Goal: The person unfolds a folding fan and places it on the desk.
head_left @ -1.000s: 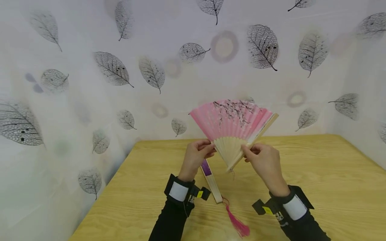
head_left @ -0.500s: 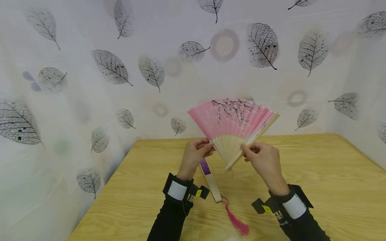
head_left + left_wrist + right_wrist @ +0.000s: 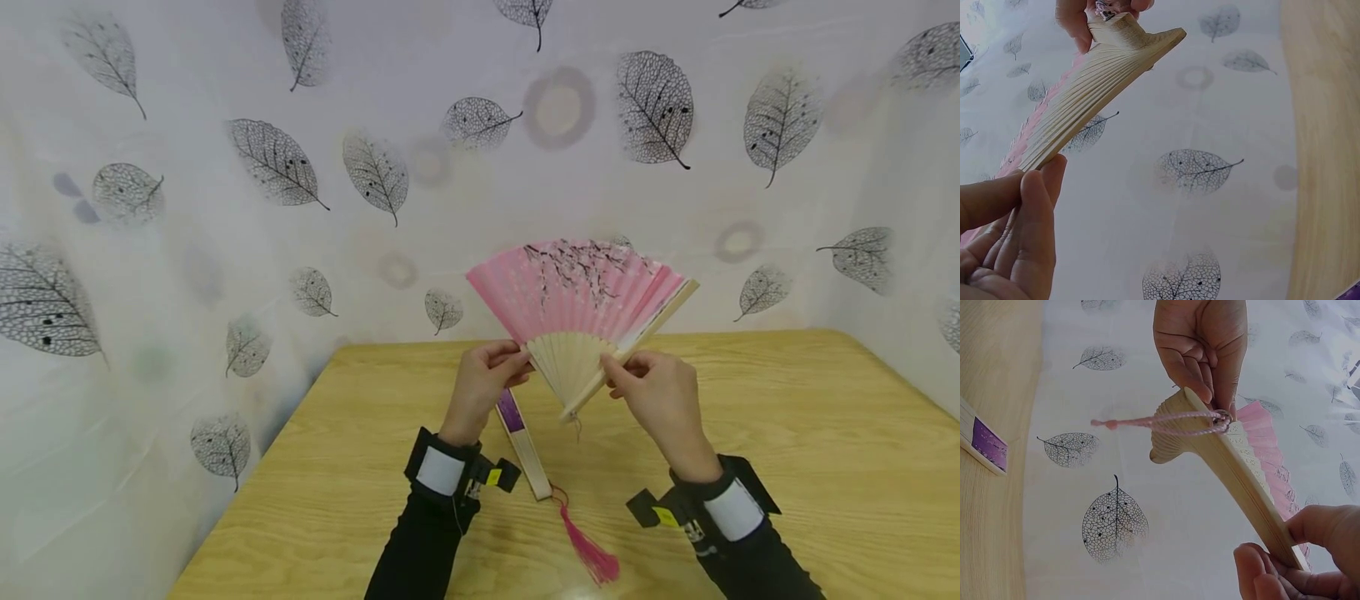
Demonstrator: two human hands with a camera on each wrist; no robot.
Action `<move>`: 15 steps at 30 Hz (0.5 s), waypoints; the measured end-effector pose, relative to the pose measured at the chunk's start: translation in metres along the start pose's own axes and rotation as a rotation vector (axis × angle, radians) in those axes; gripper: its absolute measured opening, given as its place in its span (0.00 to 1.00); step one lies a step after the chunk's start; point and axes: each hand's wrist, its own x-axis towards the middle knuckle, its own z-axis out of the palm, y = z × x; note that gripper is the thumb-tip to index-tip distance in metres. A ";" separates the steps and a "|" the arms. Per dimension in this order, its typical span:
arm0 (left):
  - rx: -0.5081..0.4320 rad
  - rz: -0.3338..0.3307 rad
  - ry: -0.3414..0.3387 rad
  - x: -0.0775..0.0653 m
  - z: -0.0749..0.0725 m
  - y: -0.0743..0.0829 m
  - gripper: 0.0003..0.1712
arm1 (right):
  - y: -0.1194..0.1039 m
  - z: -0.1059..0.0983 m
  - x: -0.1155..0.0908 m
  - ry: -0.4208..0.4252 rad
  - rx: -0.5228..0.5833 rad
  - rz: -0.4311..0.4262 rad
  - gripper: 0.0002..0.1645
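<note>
A pink folding fan [image 3: 570,287] with dark blossom branches and pale wooden ribs is spread above the table. My left hand [image 3: 483,387] pinches its left edge rib between thumb and fingers; the left wrist view shows that pinch on the ribs [image 3: 1085,100]. On the other side, my right hand [image 3: 660,400] pinches the thicker right guard stick [image 3: 1247,494]. A pink cord loop [image 3: 1160,422] hangs at the pivot. Below, a closed folding fan [image 3: 531,458] with a purple patch lies on the table, its pink tassel [image 3: 588,546] toward me. My left hand hides its upper end.
The wood-grain table [image 3: 315,500] reaches back to a white leaf-printed sheet [image 3: 420,75], which also hangs along the left and right sides. Each wrist wears a black strap with a small camera, the left camera [image 3: 495,477] hanging near the closed fan.
Hands and spread fan keep the same pose and grip. The whole head view has shifted very slightly, with the background and table appearing a little higher.
</note>
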 end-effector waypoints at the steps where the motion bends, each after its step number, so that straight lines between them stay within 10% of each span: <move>1: 0.000 0.001 0.000 0.000 0.000 0.000 0.13 | 0.000 0.000 0.000 -0.001 0.001 0.001 0.22; 15: -0.004 -0.001 0.012 -0.002 -0.001 0.002 0.13 | 0.002 -0.001 0.001 0.012 0.007 0.002 0.21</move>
